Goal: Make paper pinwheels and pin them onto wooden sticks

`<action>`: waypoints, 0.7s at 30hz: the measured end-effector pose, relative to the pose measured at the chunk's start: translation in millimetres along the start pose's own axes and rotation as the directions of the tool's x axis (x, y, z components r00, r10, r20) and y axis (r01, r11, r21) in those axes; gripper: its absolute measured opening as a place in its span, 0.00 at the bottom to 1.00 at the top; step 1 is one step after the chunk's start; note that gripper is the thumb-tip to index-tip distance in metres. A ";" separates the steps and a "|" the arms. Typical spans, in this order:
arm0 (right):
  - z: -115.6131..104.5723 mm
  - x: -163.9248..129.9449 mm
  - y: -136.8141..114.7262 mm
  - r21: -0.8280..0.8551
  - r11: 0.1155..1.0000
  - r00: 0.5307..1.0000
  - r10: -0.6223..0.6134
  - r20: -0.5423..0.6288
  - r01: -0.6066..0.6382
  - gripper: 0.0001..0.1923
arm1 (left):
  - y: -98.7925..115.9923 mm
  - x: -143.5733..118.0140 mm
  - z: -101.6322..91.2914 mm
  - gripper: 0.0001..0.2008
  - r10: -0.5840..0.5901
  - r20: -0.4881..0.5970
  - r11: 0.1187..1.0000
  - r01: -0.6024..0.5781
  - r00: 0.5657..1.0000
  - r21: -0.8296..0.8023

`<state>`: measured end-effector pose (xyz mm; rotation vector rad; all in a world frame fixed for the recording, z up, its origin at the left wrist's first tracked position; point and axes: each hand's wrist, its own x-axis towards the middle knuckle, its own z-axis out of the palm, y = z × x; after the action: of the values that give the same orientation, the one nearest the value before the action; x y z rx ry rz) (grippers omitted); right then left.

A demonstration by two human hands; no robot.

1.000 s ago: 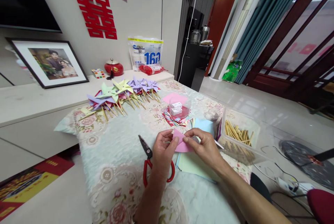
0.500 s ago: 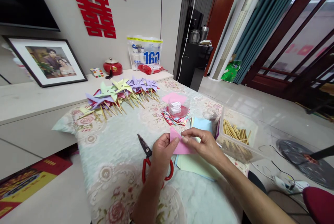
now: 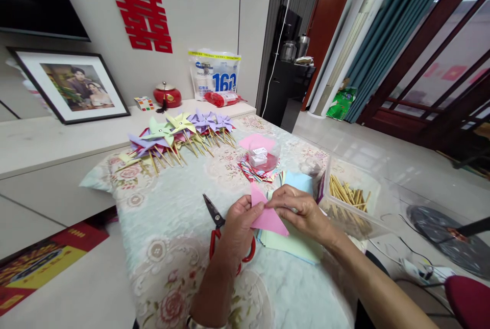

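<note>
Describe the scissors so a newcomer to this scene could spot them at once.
On the floral tablecloth, look just behind the left hand. The scissors lie there closed, dark blades pointing away. Their red handles, partly hidden by that hand, are the only red loops there.

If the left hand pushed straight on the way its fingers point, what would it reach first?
Apart from the pink paper it pinches, the left hand would probably first meet the right hand, whose fingertips face it; depth is uncertain.

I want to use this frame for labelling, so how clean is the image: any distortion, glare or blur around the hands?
Head view: wide-angle bending bows the door frames and wall edges; daylight from the right, soft shadows, glare on the floor tiles. The pink paper, left hand and right hand look sharp; the scissors are partly hidden.
</note>
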<state>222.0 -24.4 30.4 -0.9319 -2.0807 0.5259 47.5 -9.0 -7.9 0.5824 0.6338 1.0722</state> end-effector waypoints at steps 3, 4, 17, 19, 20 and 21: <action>1.6 1.0 2.3 0.017 1.000 1.000 0.013 -0.004 -0.013 0.11 | -1.2 1.7 0.4 0.19 0.000 0.000 0.998 0.000 1.000 0.069; 1.8 1.5 2.4 0.023 0.999 1.000 0.024 -0.001 -0.024 0.11 | -1.8 2.4 0.4 0.19 -0.004 -0.001 0.995 0.004 1.000 0.099; -5.4 4.3 0.4 0.369 0.815 0.895 0.418 0.159 -0.446 0.13 | 3.9 -1.5 -1.3 0.21 -0.021 0.153 0.995 0.035 0.988 -0.092; -5.7 4.7 0.7 0.430 0.763 0.874 0.448 0.189 -0.483 0.14 | 4.9 -2.0 -0.2 0.19 0.016 0.191 0.993 0.006 0.981 -0.114; -5.8 5.1 0.6 0.448 0.747 0.869 0.454 0.195 -0.491 0.14 | 4.8 -2.1 0.0 0.18 0.030 0.198 0.993 -0.006 0.980 -0.120; -5.7 5.7 0.4 0.460 0.737 0.866 0.458 0.199 -0.495 0.14 | 4.3 -2.2 -0.1 0.16 0.035 0.197 0.992 -0.010 0.980 -0.124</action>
<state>224.3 -19.4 36.4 -1.1345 -1.6113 1.3214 44.1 -9.4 -4.5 0.5827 0.3854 1.0509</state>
